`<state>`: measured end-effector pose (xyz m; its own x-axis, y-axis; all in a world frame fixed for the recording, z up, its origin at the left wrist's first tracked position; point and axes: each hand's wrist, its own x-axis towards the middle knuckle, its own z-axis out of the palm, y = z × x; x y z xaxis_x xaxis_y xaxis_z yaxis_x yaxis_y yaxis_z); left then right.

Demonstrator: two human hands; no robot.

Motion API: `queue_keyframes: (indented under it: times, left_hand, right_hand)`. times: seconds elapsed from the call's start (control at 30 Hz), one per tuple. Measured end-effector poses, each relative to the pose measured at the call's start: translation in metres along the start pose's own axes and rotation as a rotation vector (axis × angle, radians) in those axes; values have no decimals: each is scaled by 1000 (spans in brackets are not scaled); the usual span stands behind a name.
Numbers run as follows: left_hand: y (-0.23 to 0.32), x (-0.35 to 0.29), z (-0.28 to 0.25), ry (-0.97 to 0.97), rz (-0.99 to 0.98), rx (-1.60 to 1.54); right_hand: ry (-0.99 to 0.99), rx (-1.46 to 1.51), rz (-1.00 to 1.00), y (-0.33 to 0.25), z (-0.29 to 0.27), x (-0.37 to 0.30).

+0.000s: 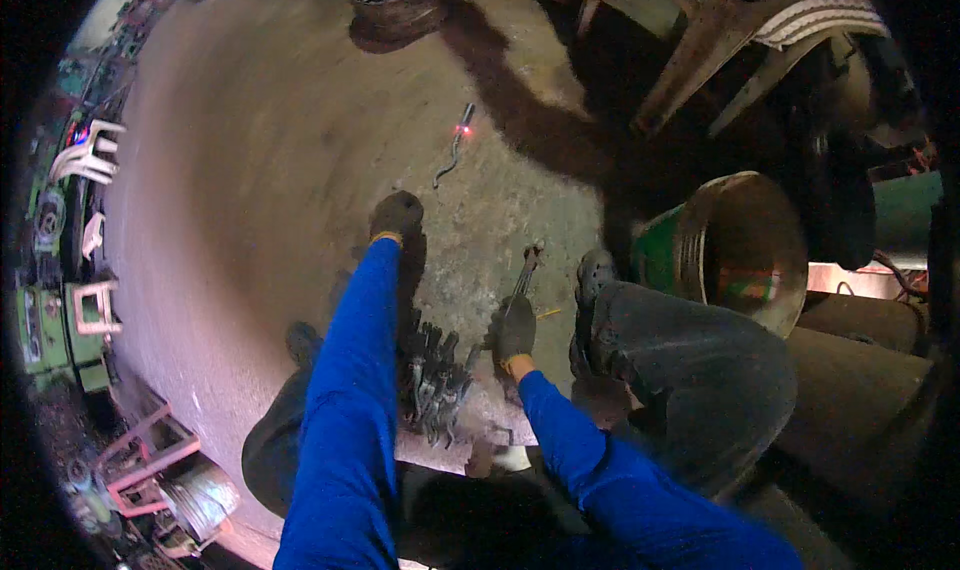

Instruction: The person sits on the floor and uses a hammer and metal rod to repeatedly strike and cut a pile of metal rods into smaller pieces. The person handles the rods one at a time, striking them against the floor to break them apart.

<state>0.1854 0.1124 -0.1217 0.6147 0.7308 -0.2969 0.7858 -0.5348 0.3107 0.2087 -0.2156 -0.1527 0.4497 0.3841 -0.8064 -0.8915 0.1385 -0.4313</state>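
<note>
Concrete floor [260, 170], dusty and bare toward the left, machinery along its rim. Head view: I see the left hand [396, 216], gloved, stretched forward with fingers curled down at the floor; whether it holds anything I cannot tell. Bent rod with glowing tip [455, 148] lies ahead and right of it, apart, long axis running away. Right hand [514, 330] grips tongs [526, 270] just beside a boot [592, 280]. Pile of dark metal pieces [435, 380] sits between the forearms.

Blue sleeves [350, 390], dk gloves [397, 214], green drum [655, 255].
</note>
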Motion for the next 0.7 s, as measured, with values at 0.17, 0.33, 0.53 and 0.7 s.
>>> queue_keyframes:
  times: [0.17, 0.33, 0.53, 0.7]
  left_hand:
    - [61, 58, 45, 144, -158, 9]
    - [69, 75, 62, 191, -269, -117]
    - [75, 72, 45, 54, -179, -140]
    - [37, 38, 19, -94, -25, -29]
  right_hand:
    - [29, -90, -166, 5, -10, 8]
    - [76, -66, -115, -1, 5, -18]
    - [134, -58, -115, -12, 5, -41]
    - [139, 154, -131, 4, -12, 34]
